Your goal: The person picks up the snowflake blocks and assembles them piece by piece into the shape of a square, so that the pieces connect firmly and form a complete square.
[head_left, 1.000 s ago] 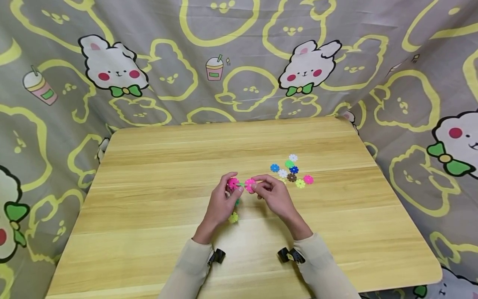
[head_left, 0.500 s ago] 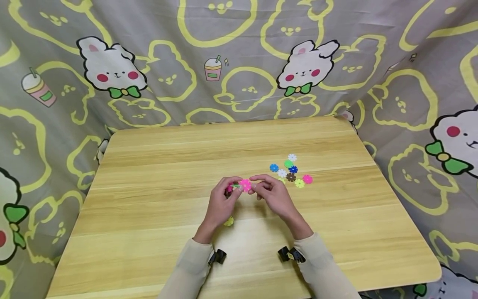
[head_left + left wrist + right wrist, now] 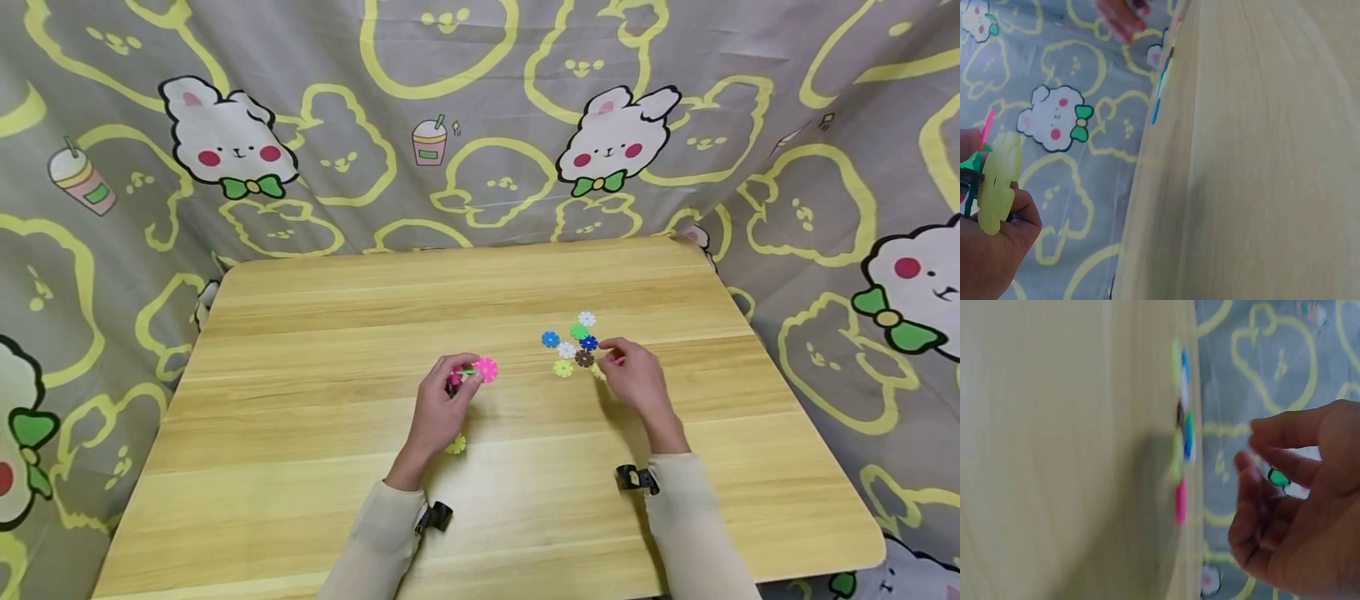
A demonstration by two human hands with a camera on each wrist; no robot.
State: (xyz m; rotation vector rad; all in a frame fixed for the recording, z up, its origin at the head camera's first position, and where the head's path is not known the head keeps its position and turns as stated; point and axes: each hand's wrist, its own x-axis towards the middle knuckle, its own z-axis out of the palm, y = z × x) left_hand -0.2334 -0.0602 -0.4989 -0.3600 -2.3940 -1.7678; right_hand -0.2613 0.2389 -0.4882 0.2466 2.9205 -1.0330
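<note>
My left hand (image 3: 441,404) grips a joined piece made of flower-shaped snap discs above the table's middle. A pink disc (image 3: 486,370) sticks out past its thumb and fingertips, while a yellow disc (image 3: 456,443) shows below the palm. In the left wrist view that yellow disc (image 3: 999,187) stands out in front of green parts; the fingers hide much of the piece. My right hand (image 3: 637,379) hovers at the right side of the loose discs, its fingers bent with a gap between thumb and fingertips and nothing in them. A loose pink disc (image 3: 1180,501) lies on the table near it.
Several loose flower discs lie close together right of centre, among them a light blue disc (image 3: 551,339), a brown disc (image 3: 584,358) and a white disc (image 3: 587,318). They lie on a wooden table (image 3: 315,317). A patterned curtain (image 3: 480,92) hangs around its far sides.
My right hand has left the joined piece and moved right to the loose discs. My left hand keeps its hold, with the piece turned and shifted slightly left.
</note>
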